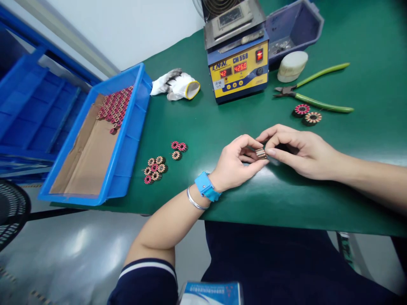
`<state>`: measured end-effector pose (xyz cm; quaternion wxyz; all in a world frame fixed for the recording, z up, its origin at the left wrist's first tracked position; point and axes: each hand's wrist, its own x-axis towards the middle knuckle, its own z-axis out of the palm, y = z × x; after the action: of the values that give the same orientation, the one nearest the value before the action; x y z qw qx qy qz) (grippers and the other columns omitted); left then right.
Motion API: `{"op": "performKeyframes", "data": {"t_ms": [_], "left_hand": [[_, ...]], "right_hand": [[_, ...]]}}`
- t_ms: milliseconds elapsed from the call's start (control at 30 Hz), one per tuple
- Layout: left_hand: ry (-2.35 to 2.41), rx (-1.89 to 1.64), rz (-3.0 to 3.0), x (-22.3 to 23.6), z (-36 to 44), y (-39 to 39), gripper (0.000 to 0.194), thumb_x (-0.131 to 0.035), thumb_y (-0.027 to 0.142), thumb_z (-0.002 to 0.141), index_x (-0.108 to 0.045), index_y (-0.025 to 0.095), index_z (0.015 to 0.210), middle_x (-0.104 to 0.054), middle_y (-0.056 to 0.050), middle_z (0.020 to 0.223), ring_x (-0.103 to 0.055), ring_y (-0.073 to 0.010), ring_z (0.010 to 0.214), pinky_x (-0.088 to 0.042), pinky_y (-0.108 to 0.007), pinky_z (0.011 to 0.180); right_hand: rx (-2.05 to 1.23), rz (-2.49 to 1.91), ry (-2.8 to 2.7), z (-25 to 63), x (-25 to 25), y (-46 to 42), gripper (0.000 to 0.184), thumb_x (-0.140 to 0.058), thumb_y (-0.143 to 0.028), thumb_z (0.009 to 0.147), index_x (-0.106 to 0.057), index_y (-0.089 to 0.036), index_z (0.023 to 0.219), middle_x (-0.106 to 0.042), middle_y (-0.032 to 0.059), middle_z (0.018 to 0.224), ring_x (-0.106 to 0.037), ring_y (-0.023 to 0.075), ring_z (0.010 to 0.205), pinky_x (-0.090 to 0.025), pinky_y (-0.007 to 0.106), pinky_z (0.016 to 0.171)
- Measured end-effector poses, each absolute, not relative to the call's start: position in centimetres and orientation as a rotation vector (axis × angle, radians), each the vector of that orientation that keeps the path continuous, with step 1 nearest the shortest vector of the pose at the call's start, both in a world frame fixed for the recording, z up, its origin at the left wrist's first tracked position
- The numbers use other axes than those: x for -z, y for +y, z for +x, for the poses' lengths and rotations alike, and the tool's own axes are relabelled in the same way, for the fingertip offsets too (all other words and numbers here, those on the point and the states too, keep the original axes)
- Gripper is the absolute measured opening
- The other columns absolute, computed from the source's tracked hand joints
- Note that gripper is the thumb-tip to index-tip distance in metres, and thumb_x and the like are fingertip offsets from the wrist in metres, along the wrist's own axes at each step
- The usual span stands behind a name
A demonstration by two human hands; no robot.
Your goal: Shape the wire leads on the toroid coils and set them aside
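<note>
1. Blue bin (135, 135) of ring coils (116, 106); loose coils (154, 168) beside it.
2. Your left hand (232, 163), fingers curled, pinches a copper-wound coil (261, 153) over the green tabletop (190, 123).
3. Your right hand (299, 152), thumb and fingertips nearly meeting, works apparently at its right end; exact grip unclear. Next move likely needs steady left pinching.
4. Green-handled nippers (288, 90) lie beyond.

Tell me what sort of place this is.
Probably an electronics assembly workshop: a unit with red digital readouts, green-handled cutters and a blue bin of small coil-like parts suggest it.
</note>
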<state>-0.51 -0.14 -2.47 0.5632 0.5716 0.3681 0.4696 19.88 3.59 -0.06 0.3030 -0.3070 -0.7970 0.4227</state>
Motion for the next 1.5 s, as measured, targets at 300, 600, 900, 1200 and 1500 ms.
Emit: {"op": "performKeyframes", "data": {"t_ms": [300, 600, 900, 1200, 1500], "left_hand": [[0.902, -1.083, 1.331, 2.3, -0.5, -0.1, 0.044, -0.091, 0.036, 0.070, -0.059, 0.015, 0.092, -0.062, 0.000, 0.088, -0.064, -0.0076, 0.074, -0.059, -0.017, 0.065], [0.925, -1.084, 1.304, 1.8, -0.6, -0.1, 0.044, -0.090, 0.035, 0.071, -0.058, 0.016, 0.095, -0.064, -0.001, 0.093, -0.062, -0.0058, 0.068, -0.056, -0.016, 0.061], [0.859, -1.120, 1.272, 1.4, -1.2, -0.1, 0.040, -0.087, 0.034, 0.076, -0.061, 0.019, 0.103, -0.066, -0.002, 0.094, -0.067, -0.0118, 0.086, -0.062, -0.021, 0.076], [0.818, -1.120, 1.404, 1.9, -1.1, -0.3, 0.028, -0.077, 0.040, 0.088, -0.064, 0.018, 0.101, -0.060, -0.004, 0.105, -0.067, -0.0122, 0.090, -0.062, -0.023, 0.078], [0.781, -1.114, 1.463, 1.7, -1.0, -0.4, 0.026, -0.080, 0.031, 0.086, -0.062, 0.018, 0.100, -0.061, -0.003, 0.103, -0.068, -0.0109, 0.093, -0.062, -0.018, 0.079]], "right_hand": [[-1.145, -0.808, -2.106, 19.8, 0.1, 3.6, 0.023, -0.061, -0.038, 0.098, -0.065, -0.022, 0.082, -0.063, 0.0042, 0.098, -0.062, 0.0190, 0.084, -0.047, 0.036, 0.080], [-1.158, -0.861, -2.055, 20.3, 0.1, 4.2, 0.030, -0.065, -0.047, 0.095, -0.067, -0.022, 0.080, -0.066, 0.0069, 0.099, -0.064, 0.0221, 0.090, -0.052, 0.038, 0.082], [-1.413, -1.013, -1.722, 20.6, -0.3, 5.2, 0.033, -0.075, -0.055, 0.087, -0.076, -0.022, 0.083, -0.075, 0.0056, 0.096, -0.069, 0.0209, 0.092, -0.056, 0.034, 0.084], [-1.436, -0.801, -1.931, 20.0, -0.5, 4.3, 0.019, -0.076, -0.039, 0.087, -0.075, -0.021, 0.080, -0.074, 0.0038, 0.098, -0.068, 0.0168, 0.085, -0.056, 0.031, 0.081], [-1.441, -0.880, -1.753, 20.0, -0.5, 4.4, 0.019, -0.079, -0.034, 0.076, -0.071, -0.022, 0.064, -0.075, 0.0046, 0.098, -0.069, 0.0215, 0.087, -0.057, 0.039, 0.085]]}}
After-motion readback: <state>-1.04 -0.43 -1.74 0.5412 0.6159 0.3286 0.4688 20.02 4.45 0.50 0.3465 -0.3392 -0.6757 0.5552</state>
